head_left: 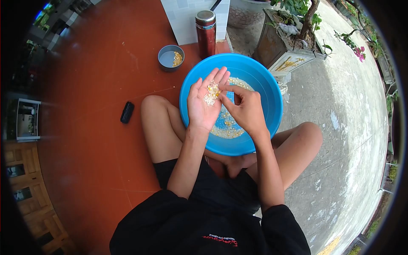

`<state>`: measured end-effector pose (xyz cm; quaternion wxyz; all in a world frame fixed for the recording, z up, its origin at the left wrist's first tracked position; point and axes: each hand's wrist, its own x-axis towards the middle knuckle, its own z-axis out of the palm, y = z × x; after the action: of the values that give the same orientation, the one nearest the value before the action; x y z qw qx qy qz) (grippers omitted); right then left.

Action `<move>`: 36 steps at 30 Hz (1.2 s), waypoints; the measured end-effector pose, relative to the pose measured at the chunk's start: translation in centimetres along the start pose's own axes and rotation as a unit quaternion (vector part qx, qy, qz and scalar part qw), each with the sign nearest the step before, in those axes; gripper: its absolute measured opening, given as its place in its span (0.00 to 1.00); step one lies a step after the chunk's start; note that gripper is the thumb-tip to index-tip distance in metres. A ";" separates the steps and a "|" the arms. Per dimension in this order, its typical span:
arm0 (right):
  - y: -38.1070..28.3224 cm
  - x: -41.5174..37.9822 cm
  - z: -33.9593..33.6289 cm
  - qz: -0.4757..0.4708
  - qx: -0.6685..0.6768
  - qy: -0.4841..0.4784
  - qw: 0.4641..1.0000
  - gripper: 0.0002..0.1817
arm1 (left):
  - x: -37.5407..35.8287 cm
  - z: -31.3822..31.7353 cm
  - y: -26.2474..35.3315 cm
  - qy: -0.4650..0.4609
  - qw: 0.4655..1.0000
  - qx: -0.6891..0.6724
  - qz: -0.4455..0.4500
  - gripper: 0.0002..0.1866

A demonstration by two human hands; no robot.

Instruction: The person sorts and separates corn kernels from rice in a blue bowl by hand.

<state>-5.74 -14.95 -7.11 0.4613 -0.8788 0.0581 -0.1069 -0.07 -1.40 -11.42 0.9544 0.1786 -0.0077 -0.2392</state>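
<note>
My left hand [202,108] is palm up over a blue basin [274,104], fingers stretched out and slightly cupped. On its palm rests a small heap of pale grains [210,97] mixed with yellow corn kernels. My right hand [244,104] reaches in from the right, thumb and forefinger closed in a pinch at the heap's edge. A yellow kernel shows at those fingertips. Below both hands, more pale grains and corn kernels [228,134] lie spread over the basin's bottom. The hands hide part of that layer.
A grey bowl [160,61] with some yellow kernels stands on the red floor [97,140], left of the basin. Behind the basin is a red flask [206,40]. A small black case [127,112] lies farther left. A planter [280,46] stands at the right.
</note>
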 end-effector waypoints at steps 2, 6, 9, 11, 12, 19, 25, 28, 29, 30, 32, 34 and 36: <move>0.4 -0.1 0.7 -0.036 0.007 0.013 0.999 0.13 | 0.0 0.0 0.0 0.009 1.000 0.007 0.008 0.38; 0.8 -0.2 1.2 -0.058 0.002 0.011 0.998 0.11 | 0.1 -0.1 -0.1 0.011 1.000 0.013 0.008 0.38; 0.7 -0.2 1.2 -0.057 0.004 0.017 0.998 0.09 | 0.2 -0.3 -0.2 0.006 1.000 0.014 0.004 0.38; 0.7 0.0 1.1 -0.036 0.006 0.006 0.999 0.08 | 0.1 -0.2 -0.2 0.006 1.000 0.010 0.001 0.38; 0.7 0.1 1.1 -0.025 0.007 0.000 1.000 0.08 | 0.0 -0.1 -0.2 0.007 1.000 0.007 -0.001 0.38; 2.4 1.0 0.5 0.195 0.480 -0.034 0.855 0.15 | 0.1 -0.3 -0.2 0.000 0.998 -0.053 -0.017 0.37; 2.1 0.8 0.9 0.109 0.259 -0.026 0.959 0.13 | 0.1 -0.5 0.1 -0.008 0.999 -0.031 -0.011 0.38; 1.6 0.6 0.9 0.053 0.124 -0.022 0.991 0.08 | 0.1 -0.4 0.1 0.000 1.000 -0.026 -0.003 0.37; 0.9 0.4 0.6 0.046 0.088 -0.024 0.995 0.08 | 0.2 -0.4 0.0 0.003 1.000 -0.017 0.005 0.37; 0.5 0.3 0.4 0.039 0.053 -0.026 0.997 0.09 | 0.2 -0.4 0.0 0.006 1.000 -0.008 0.013 0.37; 0.4 0.1 0.7 0.009 0.031 -0.019 0.999 0.10 | 0.1 -0.3 -0.2 0.019 0.999 0.016 0.034 0.37; 0.5 0.2 1.2 -0.011 0.023 -0.012 1.000 0.10 | 0.0 0.0 -0.5 0.039 0.997 0.046 0.055 0.36; 0.8 0.3 1.5 -0.021 0.026 -0.004 0.999 0.10 | 0.1 -0.1 -0.9 0.034 0.997 0.047 0.056 0.36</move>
<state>-5.14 -14.26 -8.51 0.4820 -0.8680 0.0346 -0.1146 -0.41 -2.14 -11.79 0.9565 0.2304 0.0041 -0.1788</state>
